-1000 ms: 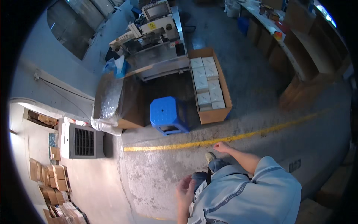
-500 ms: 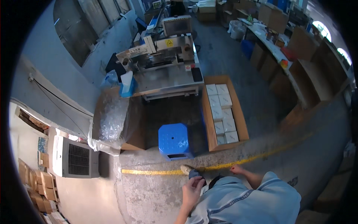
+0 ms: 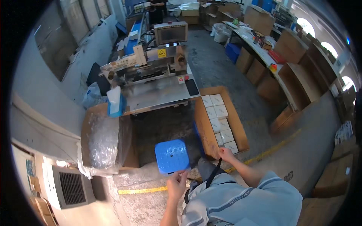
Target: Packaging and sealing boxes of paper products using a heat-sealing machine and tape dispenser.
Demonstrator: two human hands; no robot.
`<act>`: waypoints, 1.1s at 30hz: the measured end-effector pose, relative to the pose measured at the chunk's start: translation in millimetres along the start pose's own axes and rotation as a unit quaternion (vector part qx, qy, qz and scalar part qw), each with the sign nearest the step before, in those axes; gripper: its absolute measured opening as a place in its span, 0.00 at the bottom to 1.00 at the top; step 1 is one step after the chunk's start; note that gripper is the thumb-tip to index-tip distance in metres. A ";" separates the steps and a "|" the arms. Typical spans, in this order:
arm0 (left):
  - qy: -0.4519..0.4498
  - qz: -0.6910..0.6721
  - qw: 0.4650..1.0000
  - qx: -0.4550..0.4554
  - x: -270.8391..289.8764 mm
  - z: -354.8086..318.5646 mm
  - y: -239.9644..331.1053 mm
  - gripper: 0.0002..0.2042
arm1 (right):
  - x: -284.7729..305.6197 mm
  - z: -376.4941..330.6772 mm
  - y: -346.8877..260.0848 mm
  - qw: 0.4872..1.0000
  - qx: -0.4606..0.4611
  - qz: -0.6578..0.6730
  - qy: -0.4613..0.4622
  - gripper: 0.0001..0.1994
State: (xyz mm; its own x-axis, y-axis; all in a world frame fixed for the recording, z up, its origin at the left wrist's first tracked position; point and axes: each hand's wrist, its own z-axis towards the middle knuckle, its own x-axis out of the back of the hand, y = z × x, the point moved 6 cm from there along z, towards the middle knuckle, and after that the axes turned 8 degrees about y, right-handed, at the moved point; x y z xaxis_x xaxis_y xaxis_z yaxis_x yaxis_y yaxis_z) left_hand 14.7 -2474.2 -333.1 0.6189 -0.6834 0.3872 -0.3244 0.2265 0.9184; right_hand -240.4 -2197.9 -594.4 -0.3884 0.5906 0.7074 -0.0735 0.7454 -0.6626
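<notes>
My left hand [image 3: 176, 185] is raised in front of my body, fingers pinched together, close to the near edge of a blue plastic stool [image 3: 171, 157]. Whatever the pinch may hold is too small to make out. My right hand [image 3: 227, 155] is closed on the upper end of a black strap [image 3: 213, 174], which runs down to my waist. Just beyond that hand stands an open cardboard carton [image 3: 240, 140] with several small white boxes [image 3: 221, 111] packed in it.
A metal-topped machine [image 3: 154, 92] with a screen stands ahead. Left of the stool, a large carton holds clear plastic film [image 3: 102, 141]. A grey air cooler [image 3: 71, 186] sits further left. Along the right runs a long cluttered workbench [image 3: 260, 49]. A yellow line [image 3: 143, 190] crosses the floor.
I have moved nearer to the stool and cartons. My right hand has risen with the black strap now stretched from it; my left hand has shifted left, still pinched.
</notes>
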 end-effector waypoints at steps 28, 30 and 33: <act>-0.192 0.577 0.785 -0.121 -198.6 531.2 -133.7 0.48 | -47.2 292.5 0.7 0.971 -0.233 0.062 0.012 0.22; -0.222 0.588 0.770 -0.108 -212.2 550.2 -140.0 0.50 | -48.4 287.5 6.7 0.970 -0.221 0.094 0.050 0.23; -0.299 0.621 0.699 -0.192 -200.9 574.5 -189.7 0.51 | -52.5 293.9 7.9 0.969 -0.236 0.066 0.007 0.22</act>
State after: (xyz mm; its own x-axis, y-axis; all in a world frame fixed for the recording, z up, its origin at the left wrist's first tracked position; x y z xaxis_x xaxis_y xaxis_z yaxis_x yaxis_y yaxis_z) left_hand -459.1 -2778.6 -631.9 -0.4161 0.0637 0.9071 -0.0598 0.9935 -0.0972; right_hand -490.6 -2313.9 -709.1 -0.3535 0.6925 0.6289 0.4063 0.7192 -0.5636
